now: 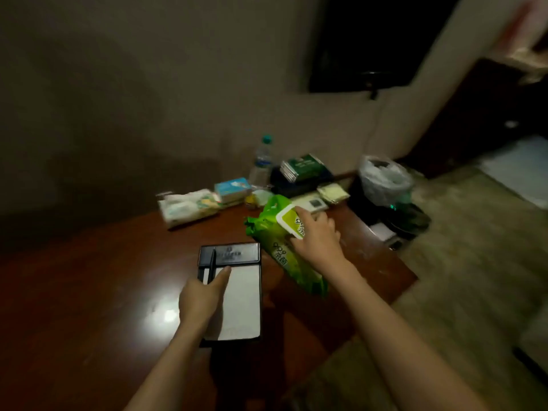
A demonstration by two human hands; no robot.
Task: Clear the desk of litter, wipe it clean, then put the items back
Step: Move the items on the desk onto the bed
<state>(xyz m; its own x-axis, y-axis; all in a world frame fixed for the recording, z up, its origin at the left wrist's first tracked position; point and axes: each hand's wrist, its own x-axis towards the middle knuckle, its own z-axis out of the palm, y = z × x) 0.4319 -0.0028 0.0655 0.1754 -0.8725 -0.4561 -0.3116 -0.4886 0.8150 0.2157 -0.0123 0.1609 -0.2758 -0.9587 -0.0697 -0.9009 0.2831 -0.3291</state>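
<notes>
reddish-brown polished wood makes up the desk (89, 292), which catches a bright glare of light near its front left part. on it, near the middle, lies a black notepad holder (229, 295) with a white sheet showing and a dark pen (212, 265) resting along its upper left side. the left hand (201, 295) is on the holder's left edge, thumb stretched out over the white paper just beside the pen and the other fingers tucked under or behind the edge, so it seems to grip the holder, though the fingers themselves are hidden. the right hand (317, 238) is on a green pack of wet wipes (281, 244) just to the right of the holder, fingers curled over the pack's pale lid and upper edge in a grasp; the pack sits tilted, its far end raised, and whether its lower end touches the desk cannot be told. farther back on the desk, against the wall, is a row of things: a pale wipes packet (189, 207) at the left, a small blue and white box (232, 188) beside it, a clear water bottle (262, 161) with a green cap standing upright, green and white sachets (305, 167) stacked on something dark, and a yellowish packet (332, 192) near the far right corner. past the desk's right end, on the floor, stands a bin lined with a pale plastic bag (384, 179).
</notes>
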